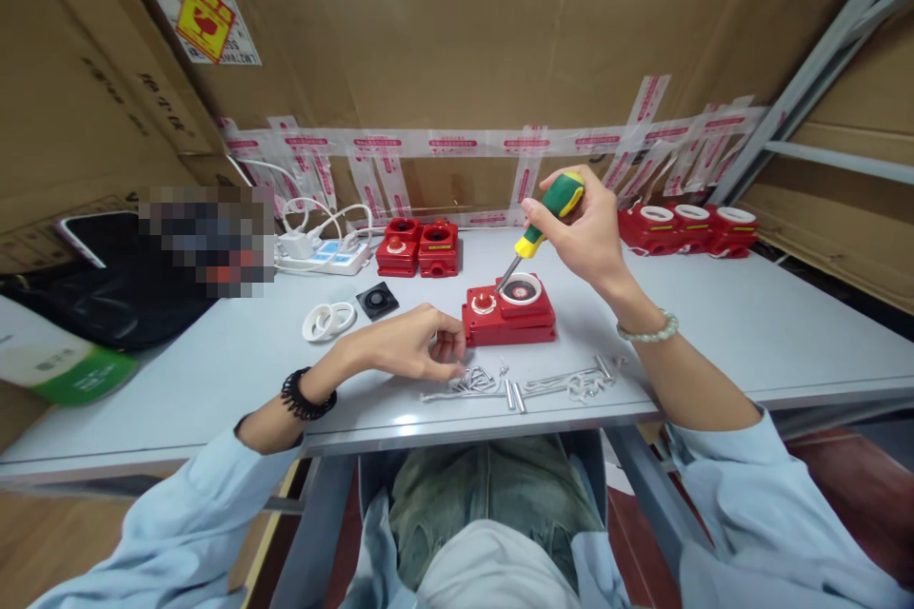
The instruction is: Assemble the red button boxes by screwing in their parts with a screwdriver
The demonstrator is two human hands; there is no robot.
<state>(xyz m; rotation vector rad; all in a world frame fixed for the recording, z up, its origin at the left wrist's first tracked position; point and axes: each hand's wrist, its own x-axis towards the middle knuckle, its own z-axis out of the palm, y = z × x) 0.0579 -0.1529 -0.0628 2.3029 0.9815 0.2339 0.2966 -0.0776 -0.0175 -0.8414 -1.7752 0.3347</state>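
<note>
My right hand [586,226] grips a green and yellow screwdriver [564,198]. Its shaft slants down to the top of a red alarm housing [508,331], between a red dome button and a white ring around a dark round speaker. My left hand [421,343] is low over the table at the housing's left end, fingers loosely bent and thumb apart, with nothing visible in them. Just beside its thumb lies a pile of small screws [477,381]. Two short metal posts [514,396] and some thin wires or rods [564,383] lie along the table's front.
Two white rings [329,322] and a square black speaker [377,301] are left of the housing. Behind stand more red housings [438,249] and a power strip [325,255] with white cables. Further red units with white rings [689,230] line the back right. Cardboard [457,38] walls the rear.
</note>
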